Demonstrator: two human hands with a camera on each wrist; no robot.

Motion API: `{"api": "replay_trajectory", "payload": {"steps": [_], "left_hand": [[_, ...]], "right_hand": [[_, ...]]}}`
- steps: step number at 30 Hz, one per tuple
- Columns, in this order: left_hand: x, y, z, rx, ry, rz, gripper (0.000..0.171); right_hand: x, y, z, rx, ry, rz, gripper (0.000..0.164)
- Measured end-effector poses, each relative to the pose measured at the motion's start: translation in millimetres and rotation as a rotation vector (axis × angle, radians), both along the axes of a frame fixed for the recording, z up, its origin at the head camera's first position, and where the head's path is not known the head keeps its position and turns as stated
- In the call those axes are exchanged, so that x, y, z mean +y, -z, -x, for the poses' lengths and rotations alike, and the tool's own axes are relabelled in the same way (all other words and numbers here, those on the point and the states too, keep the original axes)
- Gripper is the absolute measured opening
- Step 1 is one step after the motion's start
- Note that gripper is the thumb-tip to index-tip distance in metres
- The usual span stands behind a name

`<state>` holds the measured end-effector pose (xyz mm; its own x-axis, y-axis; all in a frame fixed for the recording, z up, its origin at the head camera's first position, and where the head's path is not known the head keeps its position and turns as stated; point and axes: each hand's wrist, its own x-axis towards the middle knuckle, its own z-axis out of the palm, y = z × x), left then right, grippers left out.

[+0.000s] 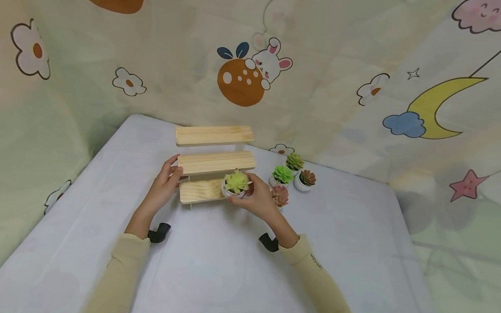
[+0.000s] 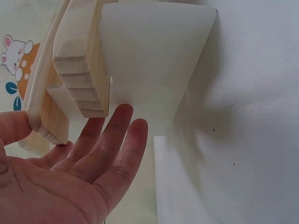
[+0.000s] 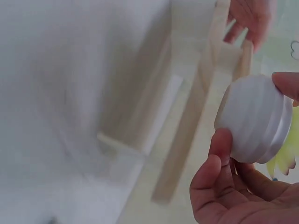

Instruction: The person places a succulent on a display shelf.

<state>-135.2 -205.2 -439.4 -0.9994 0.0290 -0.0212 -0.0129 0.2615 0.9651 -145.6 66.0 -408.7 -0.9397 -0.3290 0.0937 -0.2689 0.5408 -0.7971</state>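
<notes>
A three-tier wooden shelf (image 1: 217,162) with pale planks and translucent white supports stands on the table. My left hand (image 1: 162,186) grips the left end of its middle plank; in the left wrist view the thumb and a finger take that plank (image 2: 56,119), while the other fingers extend near the lowest one. My right hand (image 1: 260,203) holds a yellow-green potted succulent (image 1: 236,181) at the right part of the bottom plank. Its white ribbed pot (image 3: 254,120) sits between thumb and fingers in the right wrist view. Whether the pot touches the plank, I cannot tell.
Right of the shelf stand several small potted succulents: a bright green one (image 1: 283,174), a darker green one (image 1: 294,161), a brown one (image 1: 307,177) and a pink one (image 1: 280,196), partly behind my right hand. A patterned cloth backdrop (image 1: 181,62) rises behind the white table (image 1: 213,268).
</notes>
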Motion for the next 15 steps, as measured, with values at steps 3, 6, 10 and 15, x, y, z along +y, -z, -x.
{"api": "replay_trajectory", "payload": {"steps": [3,6,10,15], "left_hand": [[0,-0.2,0.2,-0.001,0.002,-0.001,0.061],[0,-0.5,0.2,-0.007,0.004,-0.003,0.062],[0,-0.9,-0.8,-0.007,-0.004,0.01,0.061],[0,-0.6,-1.4,-0.007,-0.006,0.006,0.062]], "right_hand": [[-12,5.6,0.3,-0.001,-0.039,-0.01,0.066],[-21,9.0,0.6,0.023,-0.064,-0.009,0.064],[-34,11.3,1.0,0.043,-0.111,0.01,0.061],[-48,12.2,1.8,0.058,-0.147,0.014,0.061]]}}
